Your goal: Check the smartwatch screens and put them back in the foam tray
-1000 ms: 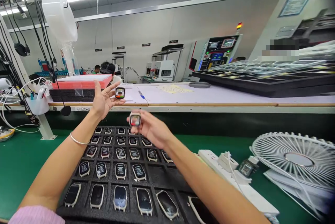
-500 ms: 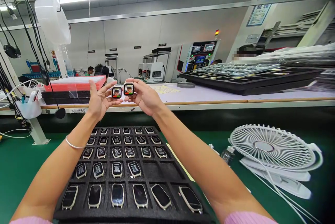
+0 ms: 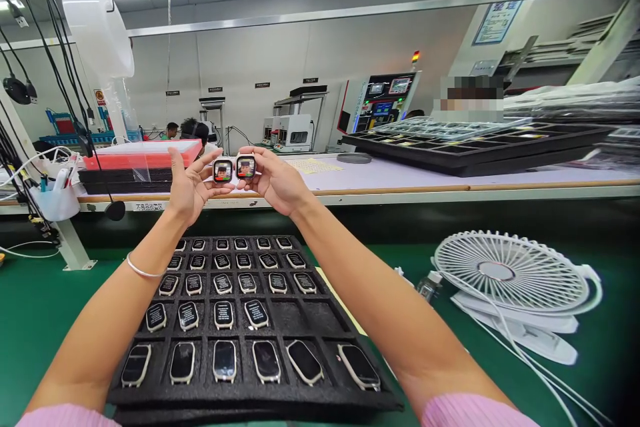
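The left hand (image 3: 193, 187) is holding the first watch (image 3: 223, 171) — thumb standing clear; the right hand (image 3: 275, 180) is gripping the second watch (image 3: 246, 167) just beside it; both lit screens are facing the wearer; a black foam tray (image 3: 250, 399) is lying below on the green bench (image 3: 30, 307) — its pockets are carrying rows of further watches (image 3: 225, 360); a white fan (image 3: 496, 271) is standing to the right of the tray.

On the tabletop (image 3: 40, 320), watches (image 3: 225, 360) lie in a tray (image 3: 250, 402), with a fan (image 3: 505, 272) to its right and a raised shelf (image 3: 400, 182) behind both.
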A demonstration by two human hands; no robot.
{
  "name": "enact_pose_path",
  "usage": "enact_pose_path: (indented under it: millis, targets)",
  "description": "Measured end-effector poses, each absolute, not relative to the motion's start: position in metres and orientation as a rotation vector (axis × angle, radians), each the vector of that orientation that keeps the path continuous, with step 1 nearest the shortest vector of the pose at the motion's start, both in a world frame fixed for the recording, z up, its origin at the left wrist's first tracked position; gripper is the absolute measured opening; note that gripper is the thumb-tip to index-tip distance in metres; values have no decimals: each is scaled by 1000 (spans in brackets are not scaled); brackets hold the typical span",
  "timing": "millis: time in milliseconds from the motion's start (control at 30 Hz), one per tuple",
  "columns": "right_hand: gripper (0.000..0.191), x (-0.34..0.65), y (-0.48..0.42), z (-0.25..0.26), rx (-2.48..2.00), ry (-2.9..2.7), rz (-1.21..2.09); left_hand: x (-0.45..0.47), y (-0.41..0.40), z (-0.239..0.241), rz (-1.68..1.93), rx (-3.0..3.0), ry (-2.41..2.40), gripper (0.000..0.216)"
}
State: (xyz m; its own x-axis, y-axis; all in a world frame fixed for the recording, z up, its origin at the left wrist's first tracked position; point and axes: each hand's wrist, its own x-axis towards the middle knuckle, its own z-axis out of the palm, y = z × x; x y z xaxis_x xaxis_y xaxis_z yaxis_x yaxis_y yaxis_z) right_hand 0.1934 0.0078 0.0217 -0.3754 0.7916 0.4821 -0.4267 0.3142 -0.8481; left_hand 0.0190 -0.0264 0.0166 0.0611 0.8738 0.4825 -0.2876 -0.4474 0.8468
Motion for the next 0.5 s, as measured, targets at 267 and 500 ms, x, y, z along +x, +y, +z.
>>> enact_pose_path:
  millis: [267,500]
  targets:
    - [20,200,3,8,-338,-1441,1375,21,-31,3,1554,1410,655,95]
    - [23,203,-7,-34,-371,-1439,1500,15,-45,-39,1459,1315,674,90]
